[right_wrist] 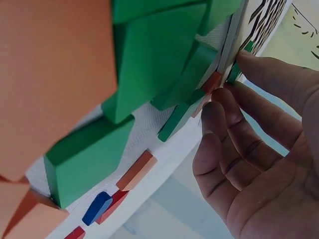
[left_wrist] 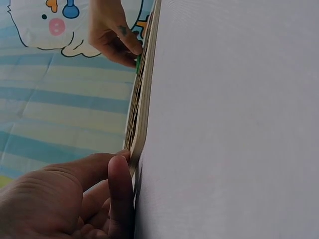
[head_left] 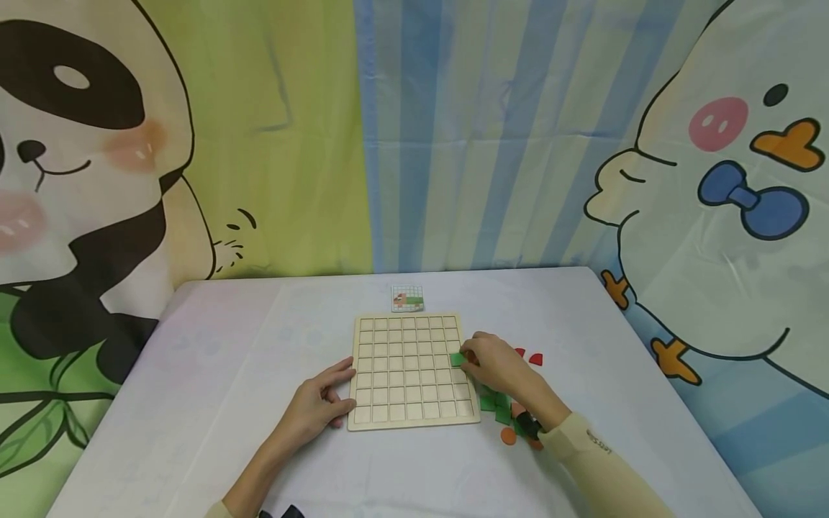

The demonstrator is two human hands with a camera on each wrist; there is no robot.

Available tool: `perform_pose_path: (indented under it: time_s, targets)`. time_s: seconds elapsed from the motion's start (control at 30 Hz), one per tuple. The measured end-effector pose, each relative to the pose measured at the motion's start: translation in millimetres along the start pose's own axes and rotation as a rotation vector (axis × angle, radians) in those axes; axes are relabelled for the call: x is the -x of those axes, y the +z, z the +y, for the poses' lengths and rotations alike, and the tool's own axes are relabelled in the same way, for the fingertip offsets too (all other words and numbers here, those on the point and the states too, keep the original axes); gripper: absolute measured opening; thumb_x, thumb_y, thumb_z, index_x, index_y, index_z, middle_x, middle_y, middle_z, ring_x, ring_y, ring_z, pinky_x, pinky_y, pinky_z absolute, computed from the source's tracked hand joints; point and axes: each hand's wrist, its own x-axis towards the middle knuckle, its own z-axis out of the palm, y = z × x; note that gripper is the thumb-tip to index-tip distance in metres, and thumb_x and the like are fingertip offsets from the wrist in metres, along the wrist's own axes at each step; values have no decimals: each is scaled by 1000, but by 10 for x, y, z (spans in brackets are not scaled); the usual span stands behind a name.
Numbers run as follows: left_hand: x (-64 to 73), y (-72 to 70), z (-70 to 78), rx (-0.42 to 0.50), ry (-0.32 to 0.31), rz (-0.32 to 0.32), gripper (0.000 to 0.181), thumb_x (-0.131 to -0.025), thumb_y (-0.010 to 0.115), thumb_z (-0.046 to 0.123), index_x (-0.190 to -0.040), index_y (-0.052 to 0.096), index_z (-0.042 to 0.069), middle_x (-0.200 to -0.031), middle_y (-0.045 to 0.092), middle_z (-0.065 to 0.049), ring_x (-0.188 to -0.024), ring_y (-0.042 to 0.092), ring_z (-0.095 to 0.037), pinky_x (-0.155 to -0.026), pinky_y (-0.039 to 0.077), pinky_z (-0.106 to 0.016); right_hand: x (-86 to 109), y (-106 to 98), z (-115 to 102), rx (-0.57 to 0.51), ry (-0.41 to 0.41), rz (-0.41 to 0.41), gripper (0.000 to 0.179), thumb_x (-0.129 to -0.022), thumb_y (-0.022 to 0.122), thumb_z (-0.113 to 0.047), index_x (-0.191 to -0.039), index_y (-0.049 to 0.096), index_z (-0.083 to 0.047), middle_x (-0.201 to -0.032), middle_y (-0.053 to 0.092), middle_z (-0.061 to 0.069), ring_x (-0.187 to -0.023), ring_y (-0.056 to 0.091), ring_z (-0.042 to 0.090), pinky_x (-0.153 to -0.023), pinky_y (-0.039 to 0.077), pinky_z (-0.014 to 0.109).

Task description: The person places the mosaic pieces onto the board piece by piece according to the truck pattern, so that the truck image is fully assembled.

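Observation:
A square wooden grid board [head_left: 414, 426] lies flat on the table, its cells bare apart from the right edge. My left hand [head_left: 317, 403] rests against the board's left side, index fingertip and thumb spread apart along the edge. In the left wrist view, the fingertips [left_wrist: 119, 167] touch the board's edge [left_wrist: 144, 107]. With thumb and index finger my right hand [head_left: 495, 363] pinches a green tile [head_left: 457, 359] over a right-column cell. From the right wrist, the same green tile [right_wrist: 234, 72] shows between the fingertips at the board, with the other fingers loosely curled.
Right of the board, partly under my right forearm, lie green tiles [head_left: 502, 416], an orange round piece [head_left: 508, 436] and red pieces [head_left: 535, 359]. A blue piece [right_wrist: 97, 208] shows among them. Behind the board lies a small picture card [head_left: 407, 298]. Printed curtains [head_left: 453, 137] hang behind.

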Motion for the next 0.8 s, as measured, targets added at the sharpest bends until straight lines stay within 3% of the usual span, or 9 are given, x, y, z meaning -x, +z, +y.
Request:
perform_pose_path:
  time_s: [0.43,0.8]
  targets:
    - [6,7,-12,-3,-9,-3,69,-87,83,4,-151,58,3,-170,43,-2,-56,61,-14,-52,53,-24,-4,15,-17,-22,14,-15,27,-93,83,-18,-114,79,-2,-91,65,4,-76,53,13,-68,49,27]
    - [-2,1,8,-3,-4,2,69,-87,84,4,-150,58,2,-170,43,-2,-56,62,-15,-52,53,-24,107,-128,183,-41,8,11,29,-96,78,-15,-122,76,-2,-101,73,9,-85,66,16,-73,57,30]
